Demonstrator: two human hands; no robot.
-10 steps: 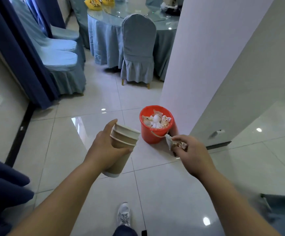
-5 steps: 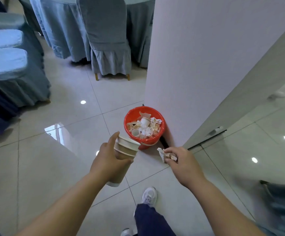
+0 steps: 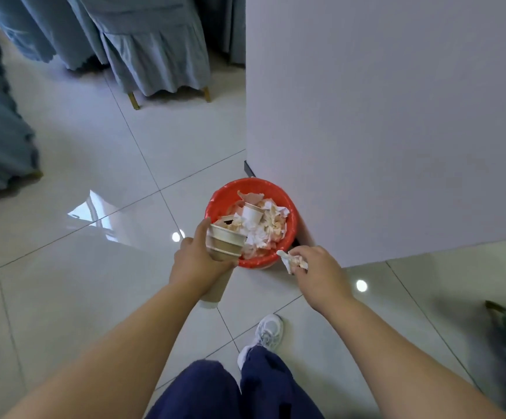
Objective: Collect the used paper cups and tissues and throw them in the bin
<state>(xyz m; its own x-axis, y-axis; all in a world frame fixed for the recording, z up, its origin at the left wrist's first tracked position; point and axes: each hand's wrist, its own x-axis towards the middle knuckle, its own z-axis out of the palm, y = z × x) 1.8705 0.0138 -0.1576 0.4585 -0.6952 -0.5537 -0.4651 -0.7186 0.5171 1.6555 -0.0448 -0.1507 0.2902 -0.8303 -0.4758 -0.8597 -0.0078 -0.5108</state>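
Since a moment ago you have stepped closer, and both of your hands have moved up to the red bin (image 3: 215,204). It now sits just in front of your fingers, on the shiny tile floor (image 3: 94,282), right by the corner of the white wall (image 3: 366,116).

Your left hand (image 3: 198,261) is wrapped round a stack of paper cups (image 3: 225,245). The stack is long and thin. Its open top points away from you and sits over the near edge of the bin. Its bottom end sticks out under your hand, back toward you. I think there are two or three cups in it, but the rims sit too close together to count.

Your right hand (image 3: 318,273) pinches a tissue (image 3: 290,261) in its fingertips. The tissue is white, soft and scrunched up. It hangs just outside the bin, by the near right side.

So the left hand is the nearer one. The cups only need a small push forward and then you can let go. The tissue needs to go forward and a bit to the left.

The bin is round, smooth plastic, and already piled with crumpled paper and cups. The paper cups are stiff but light, so they may bounce off the pile.
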